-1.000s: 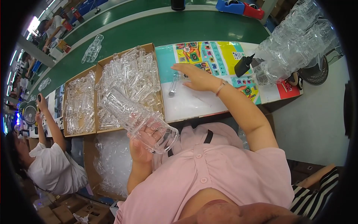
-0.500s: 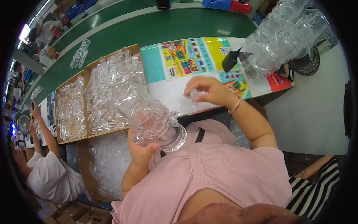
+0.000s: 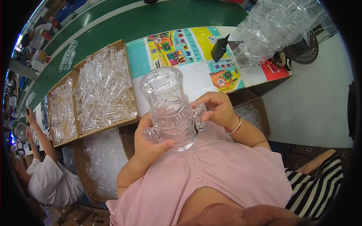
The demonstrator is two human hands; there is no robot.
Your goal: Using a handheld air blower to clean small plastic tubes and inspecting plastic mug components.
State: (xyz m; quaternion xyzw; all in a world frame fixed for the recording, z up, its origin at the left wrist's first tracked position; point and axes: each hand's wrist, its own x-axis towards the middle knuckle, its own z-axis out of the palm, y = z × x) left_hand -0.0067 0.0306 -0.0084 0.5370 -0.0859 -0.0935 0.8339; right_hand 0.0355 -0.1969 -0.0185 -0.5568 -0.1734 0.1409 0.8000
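Note:
A clear plastic jar-like vessel [image 3: 169, 109] with a ribbed, patterned middle stands tilted in front of my chest. My left hand [image 3: 149, 145] is wrapped round its lower left side, the thumb across the front near the base. A small knobbed clear part [image 3: 151, 132] sticks out on that side by my fingers. At the vessel's right side my right hand [image 3: 218, 109] pinches a small clear knobbed piece [image 3: 200, 115] up against the wall. Whether that piece is fixed there I cannot tell. Some of my right fingers are hidden behind the vessel.
Cardboard trays of small clear plastic parts [image 3: 105, 86] lie to the left. A black bottle with a pointed nozzle [image 3: 220, 49] stands on the printed sheet [image 3: 177, 47]. Bagged clear pieces [image 3: 271, 34] are heaped at the right, beside a dark fan [image 3: 304, 49]. A co-worker [image 3: 52, 173] sits left.
My left hand has turned the vessel more upright and to the right. My right hand has brought the small clear piece from the right down to the vessel's side.

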